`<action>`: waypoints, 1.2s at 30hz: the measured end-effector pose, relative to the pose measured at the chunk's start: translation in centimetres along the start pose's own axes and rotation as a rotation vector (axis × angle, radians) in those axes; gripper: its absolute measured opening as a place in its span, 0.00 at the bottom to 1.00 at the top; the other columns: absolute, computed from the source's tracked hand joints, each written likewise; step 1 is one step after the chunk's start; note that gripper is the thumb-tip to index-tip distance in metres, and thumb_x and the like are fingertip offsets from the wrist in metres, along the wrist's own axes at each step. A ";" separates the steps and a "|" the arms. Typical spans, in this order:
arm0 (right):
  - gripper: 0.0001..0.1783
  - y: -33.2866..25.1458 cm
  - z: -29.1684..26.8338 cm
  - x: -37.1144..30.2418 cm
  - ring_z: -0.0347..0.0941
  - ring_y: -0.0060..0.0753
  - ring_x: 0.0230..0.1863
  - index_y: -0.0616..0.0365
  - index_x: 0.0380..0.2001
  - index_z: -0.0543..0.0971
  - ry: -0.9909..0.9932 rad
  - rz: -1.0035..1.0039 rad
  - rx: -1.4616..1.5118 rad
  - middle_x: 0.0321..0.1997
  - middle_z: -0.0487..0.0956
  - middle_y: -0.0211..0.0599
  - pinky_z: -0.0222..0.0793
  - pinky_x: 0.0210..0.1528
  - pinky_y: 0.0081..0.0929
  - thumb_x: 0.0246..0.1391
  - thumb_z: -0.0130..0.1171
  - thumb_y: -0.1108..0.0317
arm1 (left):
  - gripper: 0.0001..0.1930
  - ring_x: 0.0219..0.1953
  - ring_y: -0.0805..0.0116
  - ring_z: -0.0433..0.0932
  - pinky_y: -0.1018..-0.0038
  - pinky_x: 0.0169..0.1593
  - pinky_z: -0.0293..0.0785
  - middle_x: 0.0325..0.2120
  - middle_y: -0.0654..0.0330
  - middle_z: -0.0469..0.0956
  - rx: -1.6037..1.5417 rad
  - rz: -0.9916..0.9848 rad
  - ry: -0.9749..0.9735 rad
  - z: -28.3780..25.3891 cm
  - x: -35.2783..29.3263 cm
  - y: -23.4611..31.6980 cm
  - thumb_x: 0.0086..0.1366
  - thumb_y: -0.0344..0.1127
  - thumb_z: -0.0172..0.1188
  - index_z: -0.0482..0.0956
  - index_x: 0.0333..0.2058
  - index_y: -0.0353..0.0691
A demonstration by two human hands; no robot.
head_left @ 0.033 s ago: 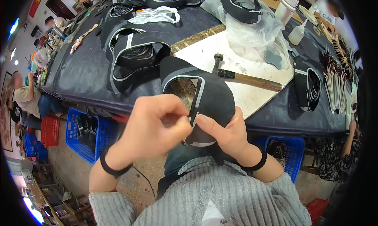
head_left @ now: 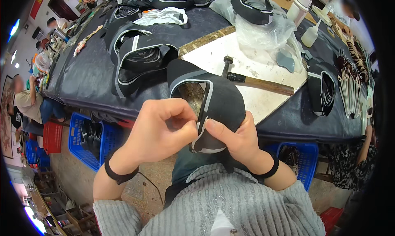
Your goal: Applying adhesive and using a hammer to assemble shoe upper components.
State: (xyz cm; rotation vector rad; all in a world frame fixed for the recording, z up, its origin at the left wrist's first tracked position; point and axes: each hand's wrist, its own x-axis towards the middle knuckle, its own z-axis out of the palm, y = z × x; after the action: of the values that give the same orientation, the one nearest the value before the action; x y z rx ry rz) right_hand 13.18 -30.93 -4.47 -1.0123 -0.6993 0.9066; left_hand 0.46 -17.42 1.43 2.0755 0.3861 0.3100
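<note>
A black shoe upper (head_left: 225, 97) with pale grey tape along its opening is held at the table's front edge. My right hand (head_left: 236, 139) grips its lower right side, thumb on the outside next to the taped edge, fingers behind. My left hand (head_left: 166, 131) is closed in a pinch of thumb and forefinger at that same taped edge, just left of my right thumb. What exactly lies between those fingertips is hidden. Beyond the upper, a hammer (head_left: 259, 84) with a wooden handle lies on a white board (head_left: 210, 55).
More black uppers (head_left: 144, 57) are grouped on the dark-covered table (head_left: 82, 79) to the left. Clear plastic bags (head_left: 263, 34), a white bottle (head_left: 299, 8) and a squeeze bottle (head_left: 310, 35) stand at the back right. Blue baskets (head_left: 84, 151) flank me below. Other people sit at both sides.
My left hand and wrist have shifted very slightly, its fingers staying pinched at the taped edge. The right hand and the upper look unmoved.
</note>
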 end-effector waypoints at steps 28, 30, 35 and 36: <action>0.17 1.5 -2.0 1.5 0.77 0.31 0.45 0.61 0.50 0.72 -0.023 0.177 0.649 0.45 0.79 0.39 0.74 0.51 0.31 0.63 0.53 0.62 | 0.14 0.29 0.75 0.76 0.77 0.37 0.72 0.25 0.63 0.76 -0.759 -0.036 0.145 -0.1 2.3 -2.0 0.72 0.37 0.45 0.74 0.32 0.36; 0.20 1.5 -2.2 2.0 0.77 0.34 0.47 0.62 0.50 0.72 0.060 0.219 0.672 0.47 0.79 0.40 0.73 0.52 0.34 0.66 0.48 0.56 | 0.14 0.31 0.74 0.77 0.77 0.39 0.72 0.27 0.62 0.77 -0.690 -0.059 0.168 0.9 1.6 -2.9 0.72 0.38 0.45 0.75 0.35 0.34; 0.18 2.6 -2.8 1.9 0.77 0.32 0.46 0.60 0.47 0.74 0.000 0.186 0.721 0.44 0.80 0.39 0.74 0.50 0.32 0.66 0.48 0.56 | 0.07 0.34 0.78 0.77 0.80 0.38 0.71 0.29 0.60 0.81 -0.236 0.032 0.169 3.4 0.1 -1.7 0.61 0.28 0.60 0.78 0.38 0.34; 0.17 2.7 -2.7 1.9 0.77 0.32 0.45 0.60 0.47 0.74 0.015 0.155 0.694 0.44 0.79 0.39 0.74 0.50 0.32 0.66 0.48 0.57 | 0.07 0.30 0.72 0.78 0.77 0.35 0.72 0.26 0.57 0.79 -0.020 0.059 0.223 3.4 -0.1 -1.0 0.56 0.24 0.60 0.78 0.35 0.35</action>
State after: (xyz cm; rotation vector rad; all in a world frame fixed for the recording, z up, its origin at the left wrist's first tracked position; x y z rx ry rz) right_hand 15.48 -29.65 -7.77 -0.4525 -0.2512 1.1655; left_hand 1.45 -19.65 -1.15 2.0416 0.4535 0.5813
